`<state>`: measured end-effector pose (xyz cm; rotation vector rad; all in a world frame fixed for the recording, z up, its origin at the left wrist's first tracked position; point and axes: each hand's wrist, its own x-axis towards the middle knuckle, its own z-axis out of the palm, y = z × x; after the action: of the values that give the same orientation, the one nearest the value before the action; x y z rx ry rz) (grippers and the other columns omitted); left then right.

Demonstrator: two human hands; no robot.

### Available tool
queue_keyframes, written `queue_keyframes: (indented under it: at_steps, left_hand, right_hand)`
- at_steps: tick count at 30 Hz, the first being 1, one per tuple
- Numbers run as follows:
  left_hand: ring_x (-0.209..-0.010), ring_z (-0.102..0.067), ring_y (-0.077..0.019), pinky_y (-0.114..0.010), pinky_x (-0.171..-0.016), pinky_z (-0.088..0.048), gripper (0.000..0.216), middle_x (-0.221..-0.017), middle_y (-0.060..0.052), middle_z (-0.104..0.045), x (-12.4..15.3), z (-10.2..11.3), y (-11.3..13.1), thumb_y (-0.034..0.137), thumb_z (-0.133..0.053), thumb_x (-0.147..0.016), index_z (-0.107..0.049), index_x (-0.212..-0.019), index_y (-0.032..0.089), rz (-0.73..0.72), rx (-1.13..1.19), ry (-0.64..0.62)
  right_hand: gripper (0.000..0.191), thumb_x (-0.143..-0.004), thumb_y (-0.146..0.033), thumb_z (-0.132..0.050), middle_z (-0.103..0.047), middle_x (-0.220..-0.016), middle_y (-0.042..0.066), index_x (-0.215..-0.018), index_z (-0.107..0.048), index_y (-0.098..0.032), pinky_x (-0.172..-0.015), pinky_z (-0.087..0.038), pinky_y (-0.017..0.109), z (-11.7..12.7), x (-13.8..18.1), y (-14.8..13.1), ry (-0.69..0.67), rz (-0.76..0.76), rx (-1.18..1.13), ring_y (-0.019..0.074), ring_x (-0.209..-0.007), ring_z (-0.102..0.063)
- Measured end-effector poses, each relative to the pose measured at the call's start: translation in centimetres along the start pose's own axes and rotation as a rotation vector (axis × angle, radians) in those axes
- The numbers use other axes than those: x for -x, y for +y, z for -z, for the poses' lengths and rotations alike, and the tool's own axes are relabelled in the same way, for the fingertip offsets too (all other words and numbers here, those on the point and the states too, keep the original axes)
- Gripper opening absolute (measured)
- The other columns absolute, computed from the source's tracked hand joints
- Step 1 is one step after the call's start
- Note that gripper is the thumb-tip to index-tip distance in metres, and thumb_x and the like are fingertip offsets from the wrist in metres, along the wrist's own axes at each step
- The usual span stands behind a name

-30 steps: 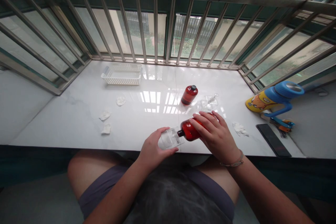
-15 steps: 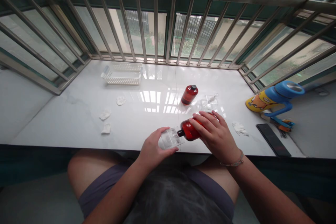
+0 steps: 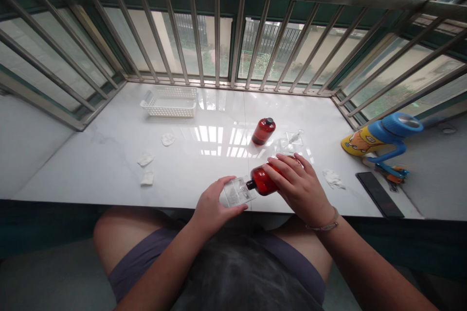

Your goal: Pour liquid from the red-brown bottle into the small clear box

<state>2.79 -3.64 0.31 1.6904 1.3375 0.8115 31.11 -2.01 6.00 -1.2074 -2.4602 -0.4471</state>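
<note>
My left hand (image 3: 217,206) is closed around a clear, boxy plastic container (image 3: 237,192), tilted near the counter's front edge. My right hand (image 3: 299,187) wraps over a red translucent bottle (image 3: 264,180) that lies tipped to the left. The bottle's black threaded neck meets the mouth of the clear container; whether liquid is flowing I cannot make out. Behind them a second red bottle (image 3: 263,132) with a black cap stands on the counter. Beside it, partly hidden by my right hand, is a clear plastic piece (image 3: 293,140) with a thin stem.
A white perforated basket (image 3: 170,107) sits at the back left. Crumpled tissues (image 3: 146,159) lie on the left, another tissue (image 3: 333,179) on the right. A blue and yellow drink bottle (image 3: 379,133) and a phone (image 3: 379,194) are at the right. Metal bars (image 3: 217,39) line the back.
</note>
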Motion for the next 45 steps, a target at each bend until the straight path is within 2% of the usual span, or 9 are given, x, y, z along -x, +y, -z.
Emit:
queue_keyframes:
  at_steps: [45]
  left_hand:
    - [-0.125, -0.071, -0.0290, -0.047, -0.112, -0.055, 0.073, -0.137, -0.004, -0.074, -0.14, 0.02, -0.27, 0.035, -0.098, -0.072, -0.064, -0.137, 0.032, -0.017, -0.004, -0.003]
  right_hand:
    - [0.049, -0.104, -0.008, -0.058, -0.068, -0.149, 0.006, -0.149, -0.059, -0.026, -0.125, -0.038, 0.056, 0.14, -0.07, 0.01, 0.003, 0.011, 0.005, 0.0302, -0.142, -0.059]
